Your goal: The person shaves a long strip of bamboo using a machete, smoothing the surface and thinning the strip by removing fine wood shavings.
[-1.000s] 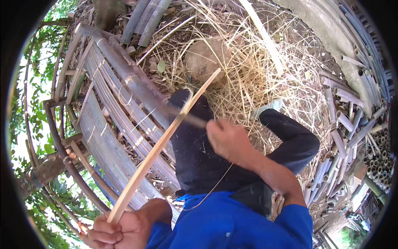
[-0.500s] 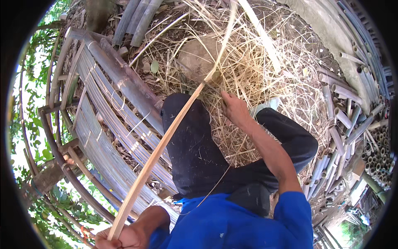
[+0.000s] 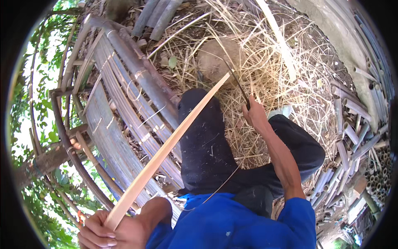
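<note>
Gripping a pale, flat bamboo strip in our left hand, a thin dark-bladed knife in our right hand

Left: fingers curled tight around the strip's near end, pinching it against the palm, low on the left side of view. Strip runs diagonally up and to the right, crossing our left knee in view. Can't tell if it touches the leg. Its narrower far end sits near a round tan block on the ground, block material unclear.

Right: fingers wrapped round the knife's handle, most of it hidden in the fist. Blade points up and to the left, passing just beside the strip's far tip. We can't tell if the two touch.

Around us: we're in a blue cloth shirt and black cloth trousers, right leg bent outward. Thin tan strand crosses our lap. Straw-coloured, curly shavings cover the ground ahead, with a long whitish strip lying over them. Grey slatted bamboo bench on our left. Cut round bamboo tubes piled on our right.
</note>
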`<state>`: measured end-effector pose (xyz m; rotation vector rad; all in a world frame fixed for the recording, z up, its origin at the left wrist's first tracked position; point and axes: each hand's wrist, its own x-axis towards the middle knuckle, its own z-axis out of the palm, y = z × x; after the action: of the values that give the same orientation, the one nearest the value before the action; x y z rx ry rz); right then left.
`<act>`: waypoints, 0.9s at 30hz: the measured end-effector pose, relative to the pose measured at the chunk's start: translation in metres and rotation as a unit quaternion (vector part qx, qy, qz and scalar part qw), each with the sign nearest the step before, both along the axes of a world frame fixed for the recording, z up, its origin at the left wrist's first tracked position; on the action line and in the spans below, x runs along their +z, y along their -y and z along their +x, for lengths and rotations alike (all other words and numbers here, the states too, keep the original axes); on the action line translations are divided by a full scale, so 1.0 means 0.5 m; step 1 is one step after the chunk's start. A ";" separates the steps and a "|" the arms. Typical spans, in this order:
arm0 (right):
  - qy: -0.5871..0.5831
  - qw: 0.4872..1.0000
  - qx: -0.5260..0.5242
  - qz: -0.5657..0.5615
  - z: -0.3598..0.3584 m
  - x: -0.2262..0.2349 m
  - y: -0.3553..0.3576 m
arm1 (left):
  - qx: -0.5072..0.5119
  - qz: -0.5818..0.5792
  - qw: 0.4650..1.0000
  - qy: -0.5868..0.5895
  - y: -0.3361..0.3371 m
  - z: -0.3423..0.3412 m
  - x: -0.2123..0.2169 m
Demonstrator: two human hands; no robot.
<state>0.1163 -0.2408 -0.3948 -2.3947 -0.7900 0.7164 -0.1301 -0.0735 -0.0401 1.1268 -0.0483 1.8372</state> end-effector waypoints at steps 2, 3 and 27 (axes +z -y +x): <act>-0.058 0.997 -0.005 0.056 -0.047 0.078 0.006 | -0.112 -0.008 0.994 0.016 -0.010 -0.022 0.011; -0.030 0.996 0.014 0.081 -0.075 0.142 -0.003 | -0.108 -0.005 0.994 0.021 -0.009 -0.031 0.005; 0.118 0.974 0.148 0.124 -0.226 0.402 -0.004 | -0.118 0.089 0.987 0.065 0.026 -0.035 -0.036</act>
<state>0.0035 -0.2388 -0.1937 -2.1808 -1.2767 0.4140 -0.1474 -0.0864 -0.0579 1.0711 -0.4108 1.7156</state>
